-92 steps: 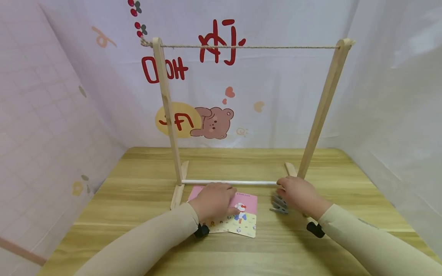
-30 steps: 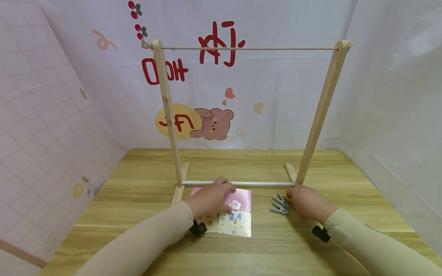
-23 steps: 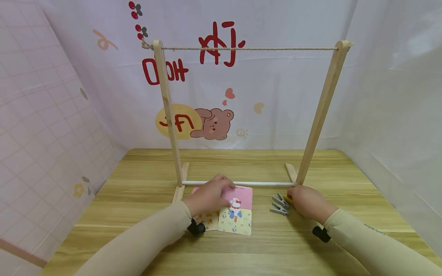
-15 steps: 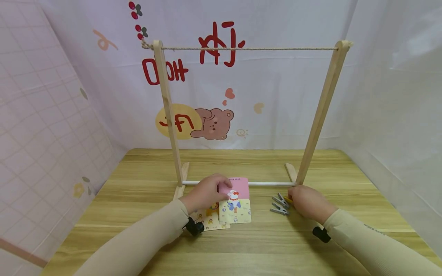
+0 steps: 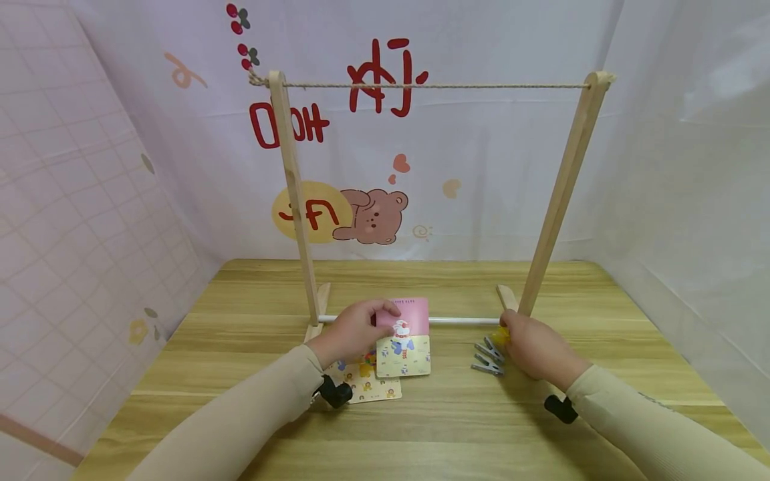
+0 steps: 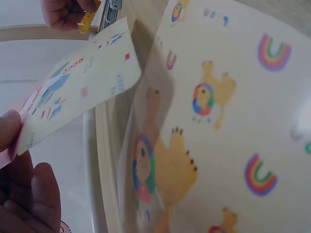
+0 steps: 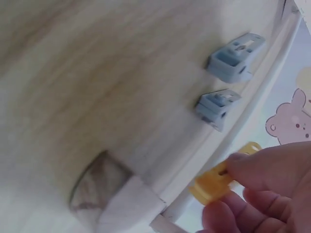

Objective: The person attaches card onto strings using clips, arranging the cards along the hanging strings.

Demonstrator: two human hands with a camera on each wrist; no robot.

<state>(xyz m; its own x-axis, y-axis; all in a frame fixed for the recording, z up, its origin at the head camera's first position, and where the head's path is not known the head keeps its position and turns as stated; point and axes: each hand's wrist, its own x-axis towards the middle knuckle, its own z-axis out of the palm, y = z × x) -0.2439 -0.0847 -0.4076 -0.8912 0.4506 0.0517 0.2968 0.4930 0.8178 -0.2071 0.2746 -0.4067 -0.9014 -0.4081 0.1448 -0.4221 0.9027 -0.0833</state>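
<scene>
My left hand point(image 5: 355, 331) pinches a pink-and-yellow cartoon card point(image 5: 404, 357) at its left edge, between thumb and fingers. In the left wrist view that card point(image 6: 80, 82) is lifted and tilted. A second card point(image 5: 381, 389), cream with lions and rainbows, lies on the table, partly under the first card and the left forearm. My right hand point(image 5: 538, 347) holds a yellow clothespin point(image 7: 214, 182) between thumb and fingers, near the foot of the right post. Two grey clothespins point(image 5: 486, 365) lie on the table just left of this hand.
A wooden rack stands on the table point(image 5: 445, 434): left post point(image 5: 293, 180), right post point(image 5: 562, 194), a white crossbar point(image 5: 463, 321) low between them and a twine line point(image 5: 457, 85) strung across the top. A printed white cloth point(image 5: 499, 167) hangs behind.
My left hand has picked up the pink-and-yellow card and moved it back and slightly left, uncovering more of the lion card. My right hand has taken the yellow clothespin and raised it slightly.
</scene>
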